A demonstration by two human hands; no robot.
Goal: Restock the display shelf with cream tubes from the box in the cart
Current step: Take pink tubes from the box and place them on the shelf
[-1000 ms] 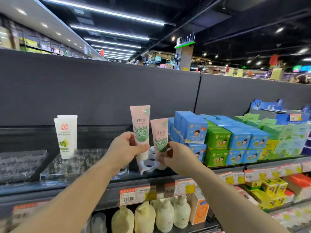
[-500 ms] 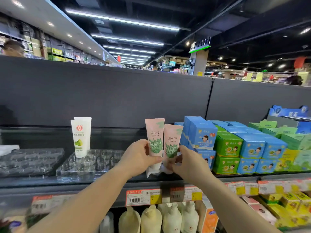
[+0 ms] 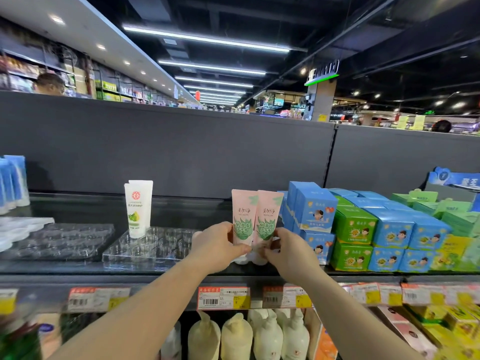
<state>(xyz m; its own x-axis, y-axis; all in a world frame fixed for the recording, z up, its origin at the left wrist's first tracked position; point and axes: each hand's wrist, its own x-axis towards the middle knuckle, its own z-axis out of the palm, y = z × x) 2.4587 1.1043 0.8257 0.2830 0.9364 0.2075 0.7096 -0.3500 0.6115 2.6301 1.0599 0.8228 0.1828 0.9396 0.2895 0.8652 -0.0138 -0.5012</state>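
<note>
Two pink cream tubes with green leaf print stand upright side by side, caps down, at the front of the top display shelf (image 3: 161,268). My left hand (image 3: 218,245) grips the left tube (image 3: 242,211) near its base. My right hand (image 3: 288,252) pinches the right tube (image 3: 270,210) near its base. Their white caps sit in a white holder tray, mostly hidden behind my fingers. The box and the cart are out of view.
A white tube with a lime print (image 3: 137,207) stands in a clear plastic tray (image 3: 145,252) to the left. Blue and green cartons (image 3: 355,227) are stacked right of the tubes. Blue tubes (image 3: 11,183) stand far left. Price tags and cream pump bottles (image 3: 236,336) fill the shelf below.
Both hands lowered the two pink tubes onto the shelf and brought them level, close together. The view has shifted so the shelf sits further right and lower.
</note>
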